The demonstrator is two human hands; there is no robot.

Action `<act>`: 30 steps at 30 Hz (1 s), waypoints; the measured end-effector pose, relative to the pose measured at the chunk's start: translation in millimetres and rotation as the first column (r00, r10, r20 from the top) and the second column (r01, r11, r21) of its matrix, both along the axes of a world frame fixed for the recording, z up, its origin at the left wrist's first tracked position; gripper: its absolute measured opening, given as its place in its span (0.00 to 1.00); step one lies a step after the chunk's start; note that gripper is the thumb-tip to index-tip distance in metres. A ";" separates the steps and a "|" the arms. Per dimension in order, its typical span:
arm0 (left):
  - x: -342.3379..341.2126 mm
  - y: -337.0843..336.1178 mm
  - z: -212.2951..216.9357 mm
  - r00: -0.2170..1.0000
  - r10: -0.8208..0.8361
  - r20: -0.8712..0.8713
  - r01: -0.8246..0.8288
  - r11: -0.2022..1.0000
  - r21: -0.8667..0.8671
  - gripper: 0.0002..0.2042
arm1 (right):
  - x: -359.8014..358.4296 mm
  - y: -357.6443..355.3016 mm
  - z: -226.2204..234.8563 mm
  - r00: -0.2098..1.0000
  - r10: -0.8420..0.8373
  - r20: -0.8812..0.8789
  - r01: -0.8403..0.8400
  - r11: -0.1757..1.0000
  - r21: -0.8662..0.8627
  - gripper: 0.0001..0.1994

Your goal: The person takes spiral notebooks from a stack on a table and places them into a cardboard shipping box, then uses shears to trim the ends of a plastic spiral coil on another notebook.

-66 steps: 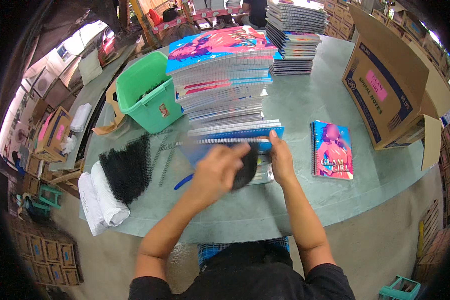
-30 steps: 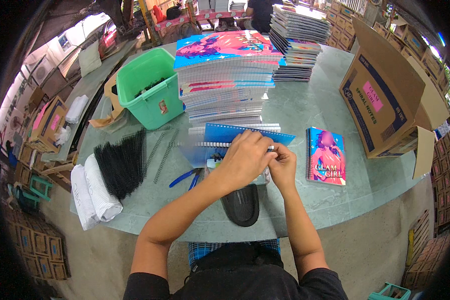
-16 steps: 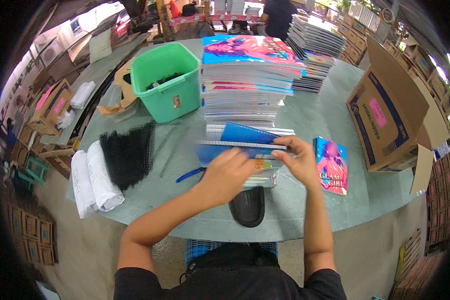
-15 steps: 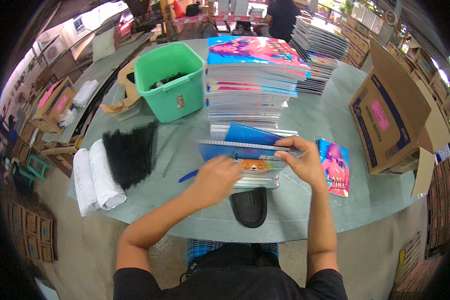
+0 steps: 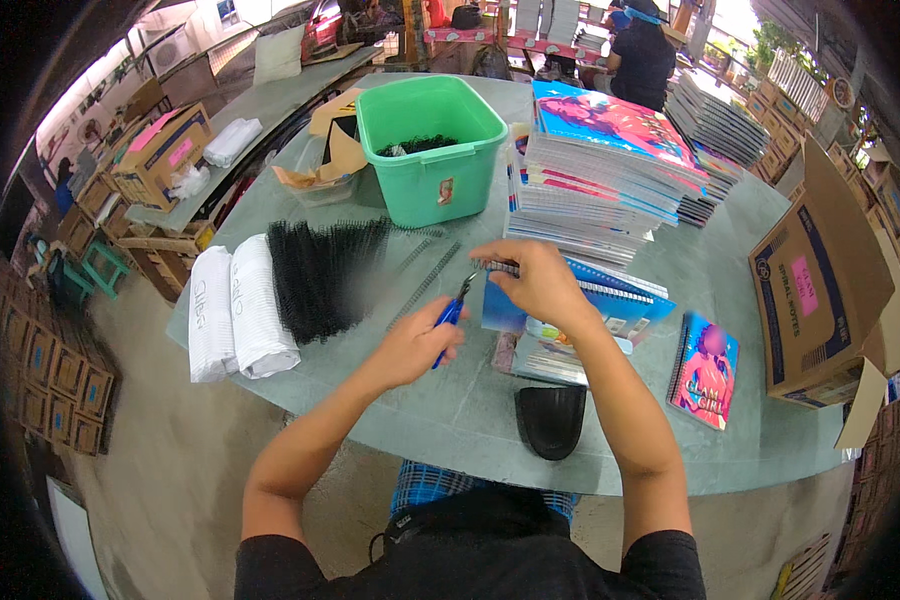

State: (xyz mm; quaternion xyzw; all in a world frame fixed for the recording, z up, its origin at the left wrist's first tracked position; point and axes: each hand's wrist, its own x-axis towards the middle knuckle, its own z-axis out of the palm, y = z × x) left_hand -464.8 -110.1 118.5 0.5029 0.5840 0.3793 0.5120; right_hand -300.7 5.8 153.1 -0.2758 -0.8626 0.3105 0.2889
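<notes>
My left hand (image 5: pixel 410 348) is closed around blue-handled pliers (image 5: pixel 454 314), their metal jaws pointing up at the left end of a spiral binding. With fingers pinched on that same end, my right hand (image 5: pixel 542 282) holds a blue-covered spiral notebook (image 5: pixel 503 308). The notebook rests over a low pile of notebooks (image 5: pixel 558 352), and my right hand and forearm hide part of it. Black spiral coils (image 5: pixel 320 275) lie bunched left of my hands, with a few loose coils (image 5: pixel 426 282) nearer the pliers. A black curved pad (image 5: pixel 552 424) sits in front of the pile.
Behind my hands rises a tall notebook stack (image 5: pixel 610 145), beside a green bin (image 5: pixel 435 185) containing black coils. White wrapped rolls (image 5: pixel 263 315) lie at left. A pink-and-blue notebook (image 5: pixel 706 378) and an open cardboard box (image 5: pixel 820 290) are at right. Another person (image 5: pixel 642 60) is in the background.
My left hand has left the notebook's spine and picked up the pliers from the table. My right hand has moved from the spine's right end to its left end. The view has shifted left.
</notes>
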 end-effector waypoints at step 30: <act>1.5 44.3 5.7 0.915 0.185 0.359 -0.257 0.952 0.164 0.10 | -11.7 -27.0 -15.4 0.997 -0.034 0.063 0.015 0.961 0.276 0.08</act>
